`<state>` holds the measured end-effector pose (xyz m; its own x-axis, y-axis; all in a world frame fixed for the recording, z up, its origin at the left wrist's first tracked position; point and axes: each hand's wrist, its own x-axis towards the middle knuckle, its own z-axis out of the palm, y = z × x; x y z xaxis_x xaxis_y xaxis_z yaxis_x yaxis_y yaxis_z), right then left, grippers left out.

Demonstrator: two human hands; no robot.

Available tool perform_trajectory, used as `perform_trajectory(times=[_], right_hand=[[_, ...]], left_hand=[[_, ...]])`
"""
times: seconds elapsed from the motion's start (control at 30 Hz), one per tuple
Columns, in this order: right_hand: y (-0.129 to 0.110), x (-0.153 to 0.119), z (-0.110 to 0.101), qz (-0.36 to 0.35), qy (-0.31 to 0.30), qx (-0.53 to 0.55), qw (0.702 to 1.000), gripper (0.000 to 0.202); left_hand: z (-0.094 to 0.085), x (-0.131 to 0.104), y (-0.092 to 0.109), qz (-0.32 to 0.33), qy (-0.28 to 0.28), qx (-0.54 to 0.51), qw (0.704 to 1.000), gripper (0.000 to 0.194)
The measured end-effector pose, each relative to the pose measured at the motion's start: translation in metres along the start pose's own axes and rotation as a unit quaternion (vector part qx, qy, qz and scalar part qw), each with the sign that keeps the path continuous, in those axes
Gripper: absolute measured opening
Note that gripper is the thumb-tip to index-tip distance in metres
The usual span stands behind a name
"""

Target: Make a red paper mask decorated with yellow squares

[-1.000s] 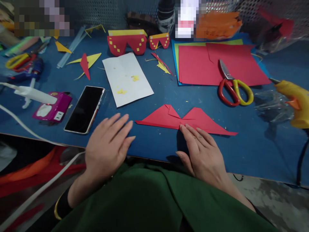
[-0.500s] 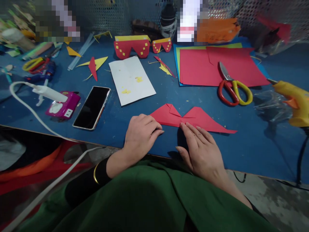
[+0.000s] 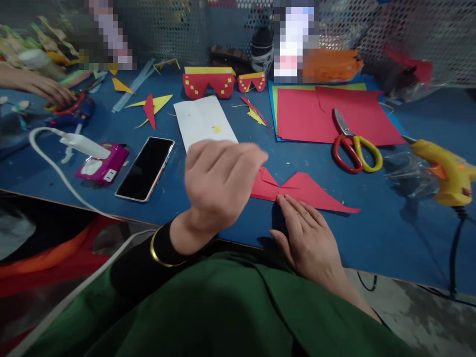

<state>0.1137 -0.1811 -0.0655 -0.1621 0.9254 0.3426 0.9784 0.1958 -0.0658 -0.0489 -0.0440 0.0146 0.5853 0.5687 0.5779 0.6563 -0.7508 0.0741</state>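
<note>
A folded piece of red paper (image 3: pixel 307 188) with a notched top edge and a long pointed right tip lies near the table's front edge. My right hand (image 3: pixel 310 238) rests flat, its fingertips pressing the paper's lower middle and its thumb apart. Raised over the paper's left end, my left hand (image 3: pixel 219 181) is curled closed with the knuckles up. It covers that end and part of a white card (image 3: pixel 203 114) with yellow scraps. What the left fingers hold, if anything, is hidden.
Red-and-yellow scissors (image 3: pixel 349 146) lie on stacked coloured paper (image 3: pixel 305 114). A yellow glue gun (image 3: pixel 442 168) stands right; a phone (image 3: pixel 145 168) and purple power socket (image 3: pixel 106 163) lie left. Red paper masks (image 3: pixel 208 85) stand behind. Another person's hand (image 3: pixel 55 91) reaches in at far left.
My left hand has lifted off the paper's left end and risen, closed. My right hand stays on the paper. Another person's hand has come in at the far left, over a pair of scissors.
</note>
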Motion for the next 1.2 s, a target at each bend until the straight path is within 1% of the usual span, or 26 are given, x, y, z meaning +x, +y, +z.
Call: perform_trajectory(times=[0.03, 0.07, 0.1, 0.13, 0.2, 0.23, 0.27, 0.33, 0.43, 0.57, 0.67, 0.8, 0.87, 0.93, 0.97, 1.0, 1.07, 1.13, 1.17, 1.2], right_hand=[[0.0, 0.0, 0.0, 0.0, 0.0, 0.001, 1.0, 0.056], [0.0, 0.0, 0.001, 0.001, 0.002, 0.001, 1.0, 0.056], [0.001, 0.0, 0.001, 0.002, 0.005, 0.002, 1.0, 0.056], [0.001, 0.0, 0.001, 0.003, 0.007, 0.004, 1.0, 0.056], [0.001, 0.0, 0.002, 0.002, 0.01, 0.013, 1.0, 0.055], [0.001, 0.001, 0.002, 0.004, 0.01, 0.017, 1.0, 0.054], [0.0, 0.001, 0.002, 0.006, 0.01, 0.022, 1.0, 0.054], [-0.001, 0.003, 0.001, 0.014, 0.009, 0.029, 0.999, 0.052], [-0.002, 0.004, -0.001, 0.026, 0.008, 0.034, 0.999, 0.049], [0.008, -0.005, -0.008, 0.062, 0.007, 0.007, 0.998, 0.054], [0.025, -0.023, -0.013, 0.119, -0.003, -0.03, 0.992, 0.057], [0.045, -0.047, -0.021, 0.199, 0.006, -0.073, 0.977, 0.059], [0.046, -0.05, -0.026, 0.233, 0.014, -0.089, 0.968, 0.061], [0.041, -0.046, -0.03, 0.256, 0.032, -0.097, 0.961, 0.064], [0.037, -0.041, -0.031, 0.249, 0.039, -0.093, 0.963, 0.066], [0.032, -0.034, -0.031, 0.224, 0.041, -0.079, 0.971, 0.066], [0.022, -0.021, -0.027, 0.123, 0.024, -0.035, 0.992, 0.064], [0.014, -0.01, -0.02, 0.025, -0.001, -0.002, 1.0, 0.06], [0.011, -0.006, -0.016, -0.002, -0.003, 0.001, 1.0, 0.059], [0.009, -0.003, -0.012, -0.013, -0.003, -0.004, 1.0, 0.058]], left_hand=[[0.004, 0.005, 0.001, -0.005, -0.017, 0.025, 1.0, 0.034], [0.009, 0.008, 0.001, -0.017, -0.072, 0.045, 0.996, 0.041], [0.013, 0.007, 0.001, -0.01, -0.119, 0.049, 0.992, 0.044], [0.017, 0.002, 0.002, 0.017, -0.149, 0.029, 0.988, 0.041], [0.023, -0.013, 0.005, 0.103, -0.162, -0.058, 0.98, 0.033], [0.025, -0.023, 0.006, 0.146, -0.176, -0.099, 0.968, 0.034], [0.027, -0.032, 0.008, 0.173, -0.187, -0.126, 0.959, 0.036], [0.03, -0.047, 0.009, 0.19, -0.202, -0.129, 0.952, 0.043], [0.036, -0.056, 0.008, 0.205, -0.215, -0.112, 0.948, 0.054], [0.042, -0.058, 0.005, 0.213, -0.206, -0.113, 0.948, 0.059], [0.043, -0.058, 0.005, 0.211, -0.197, -0.115, 0.95, 0.061], [0.043, -0.059, 0.006, 0.211, -0.192, -0.111, 0.952, 0.061], [0.043, -0.059, 0.007, 0.213, -0.189, -0.111, 0.952, 0.062], [0.042, -0.059, 0.007, 0.217, -0.187, -0.112, 0.952, 0.062], [0.042, -0.059, 0.007, 0.219, -0.186, -0.113, 0.951, 0.062], [0.042, -0.059, 0.007, 0.219, -0.186, -0.114, 0.951, 0.062], [0.042, -0.059, 0.007, 0.215, -0.191, -0.114, 0.951, 0.061], [0.043, -0.06, 0.008, 0.207, -0.202, -0.115, 0.95, 0.061], [0.043, -0.06, 0.008, 0.204, -0.21, -0.115, 0.949, 0.061], [0.043, -0.06, 0.008, 0.202, -0.217, -0.116, 0.948, 0.062]])
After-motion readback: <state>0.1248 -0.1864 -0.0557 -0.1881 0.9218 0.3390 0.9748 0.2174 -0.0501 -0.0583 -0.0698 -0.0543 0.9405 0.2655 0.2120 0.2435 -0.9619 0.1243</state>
